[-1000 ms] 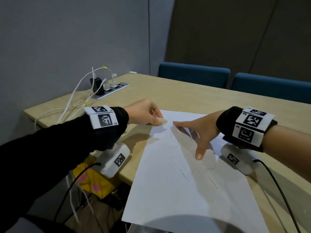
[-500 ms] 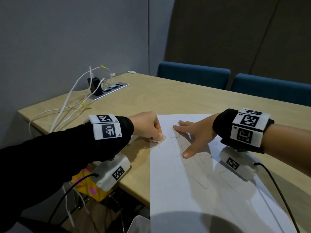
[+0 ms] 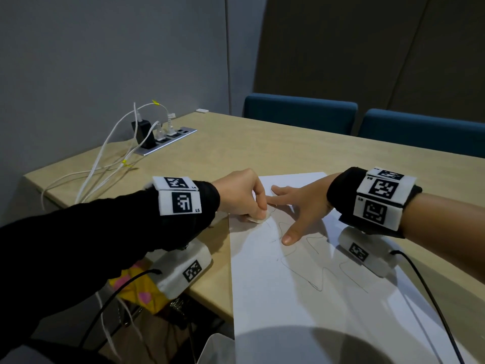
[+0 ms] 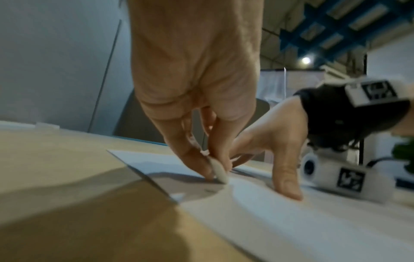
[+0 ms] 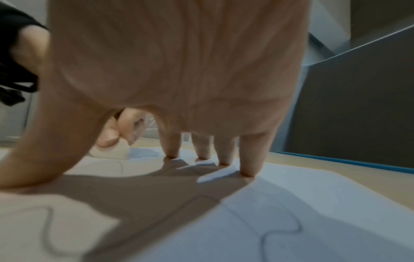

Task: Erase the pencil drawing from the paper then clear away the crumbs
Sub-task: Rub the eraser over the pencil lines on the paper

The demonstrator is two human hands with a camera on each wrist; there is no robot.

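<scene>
A white sheet of paper point(image 3: 301, 298) with a thin pencil line drawing point(image 3: 312, 274) lies on the wooden table point(image 3: 262, 151). My left hand point(image 3: 241, 198) pinches a small white eraser point(image 3: 261, 219) and holds it down on the paper's left edge, near the drawing's top. The left wrist view shows the eraser point(image 4: 218, 171) between thumb and fingers, its tip on the sheet. My right hand point(image 3: 301, 208) lies spread on the paper beside it, straight fingers point(image 5: 248, 159) and thumb pressing the sheet flat. I cannot make out any crumbs.
A power strip point(image 3: 162, 140) with plugs and white cables point(image 3: 105, 164) sits at the table's far left. Two blue chair backs point(image 3: 299, 114) stand behind the table. A yellow and pink bag point(image 3: 139, 290) lies below the left table edge.
The left hand has come down and brought the eraser from above the paper's top corner onto its left edge. The right hand stays spread on the sheet, which now lies straighter towards me.
</scene>
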